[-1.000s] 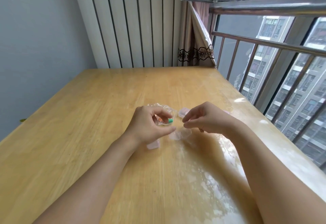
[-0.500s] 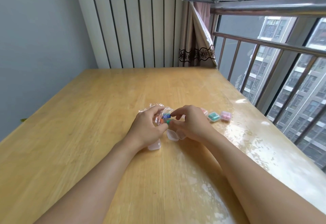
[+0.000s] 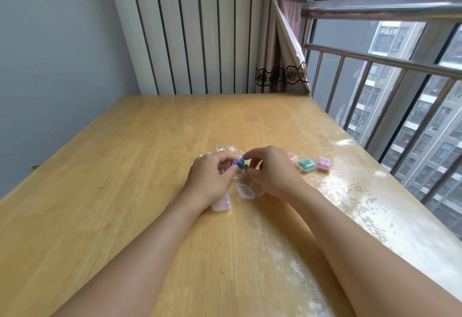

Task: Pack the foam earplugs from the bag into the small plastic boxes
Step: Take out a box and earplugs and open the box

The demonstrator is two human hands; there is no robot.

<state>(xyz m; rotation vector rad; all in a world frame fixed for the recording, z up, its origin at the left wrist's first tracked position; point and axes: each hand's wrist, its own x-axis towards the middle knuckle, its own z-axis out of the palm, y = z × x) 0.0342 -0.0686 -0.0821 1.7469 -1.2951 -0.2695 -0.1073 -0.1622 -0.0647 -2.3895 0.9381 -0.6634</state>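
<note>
Both hands meet over the tabletop (image 3: 125,191): the left hand (image 3: 212,179) pinches the clear bag (image 3: 222,150), while the right hand (image 3: 272,174) closes its fingertips on a green earplug (image 3: 243,164) at the bag's mouth. Empty boxes (image 3: 245,190) lie just beneath, nearer the right hand; filled boxes (image 3: 306,164) sit further right. No readable writing shows.

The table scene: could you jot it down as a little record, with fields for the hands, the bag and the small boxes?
left hand: holds the clear bag at its mouth
right hand: fingertips pinch a green earplug at the bag's mouth
filled boxes: three at right, orange, teal, pink
empty boxes: clear ones by the hands, one open, one under the left wrist
table: light wood
</note>
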